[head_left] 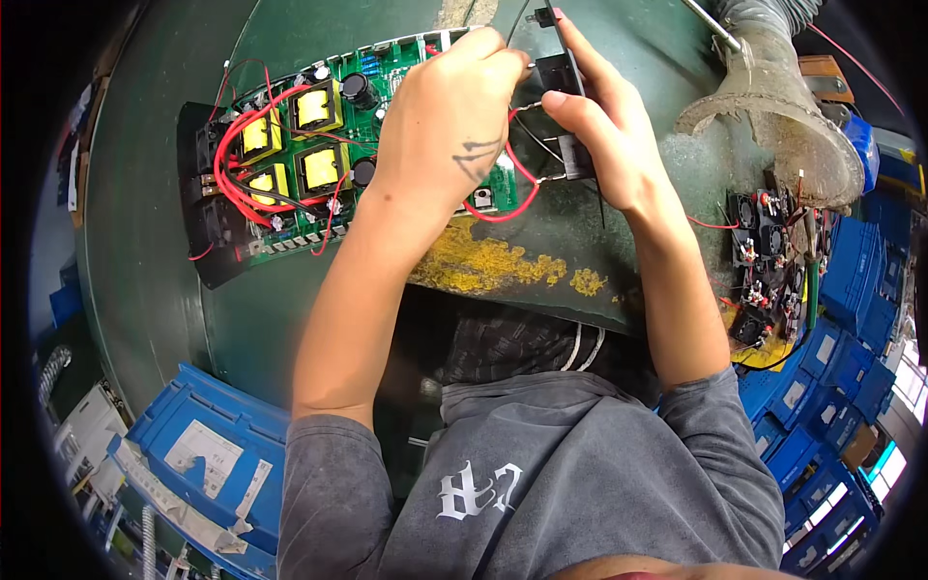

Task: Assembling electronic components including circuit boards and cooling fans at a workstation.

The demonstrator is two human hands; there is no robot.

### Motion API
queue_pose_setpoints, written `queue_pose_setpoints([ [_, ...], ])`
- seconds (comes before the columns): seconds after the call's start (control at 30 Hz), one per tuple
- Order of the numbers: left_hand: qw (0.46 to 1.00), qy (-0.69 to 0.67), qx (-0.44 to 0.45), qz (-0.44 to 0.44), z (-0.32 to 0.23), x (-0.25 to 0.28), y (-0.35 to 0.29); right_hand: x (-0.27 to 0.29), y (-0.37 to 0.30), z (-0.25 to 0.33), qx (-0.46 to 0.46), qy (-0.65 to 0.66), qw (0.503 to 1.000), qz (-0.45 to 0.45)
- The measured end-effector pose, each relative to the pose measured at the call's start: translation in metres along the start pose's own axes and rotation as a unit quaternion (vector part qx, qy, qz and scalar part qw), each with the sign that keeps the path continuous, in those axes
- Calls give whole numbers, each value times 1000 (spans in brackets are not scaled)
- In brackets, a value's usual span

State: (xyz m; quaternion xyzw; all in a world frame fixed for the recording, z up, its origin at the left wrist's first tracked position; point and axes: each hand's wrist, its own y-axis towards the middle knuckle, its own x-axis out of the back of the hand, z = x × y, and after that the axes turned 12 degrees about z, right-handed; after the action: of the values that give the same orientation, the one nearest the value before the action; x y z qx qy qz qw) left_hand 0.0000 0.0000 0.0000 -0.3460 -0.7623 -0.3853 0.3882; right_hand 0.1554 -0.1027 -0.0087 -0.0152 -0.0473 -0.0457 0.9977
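Observation:
My right hand (619,126) grips a thin black panel (570,82) held on edge above the bench, thumb on its near face and fingers behind. Black socket-like blocks stick out of the panel's left side. My left hand (440,121) is closed, its fingertips at one of these blocks; a small metal tip shows there, but what they pinch is hidden. Red wires (517,208) and a black one run between the panel and a green circuit board (387,82), partly covered by my left hand and forearm. Yellow-wrapped transformers (319,166) and black capacitors (360,91) stand on the board.
A dusty funnel-shaped hood (764,126) on a flexible duct stands at the right of the green bench (140,184). Below it lies a cluster of small black fans (764,261) with wires. Blue bins (213,445) stand at lower left, more along the right.

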Motion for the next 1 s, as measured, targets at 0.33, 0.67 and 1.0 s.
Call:
queue_pose_setpoints([
  [0.33,991,-94,66,73,-7,27,2,-1,2,6,14,9,1000,11],
  [0.67,897,-396,58,186,18,65,-5,0,3,4,5,42,998,-35],
  [1.0,919,-332,11,214,24,59,-11,-4,3,4,-8,64,997,-49],
])
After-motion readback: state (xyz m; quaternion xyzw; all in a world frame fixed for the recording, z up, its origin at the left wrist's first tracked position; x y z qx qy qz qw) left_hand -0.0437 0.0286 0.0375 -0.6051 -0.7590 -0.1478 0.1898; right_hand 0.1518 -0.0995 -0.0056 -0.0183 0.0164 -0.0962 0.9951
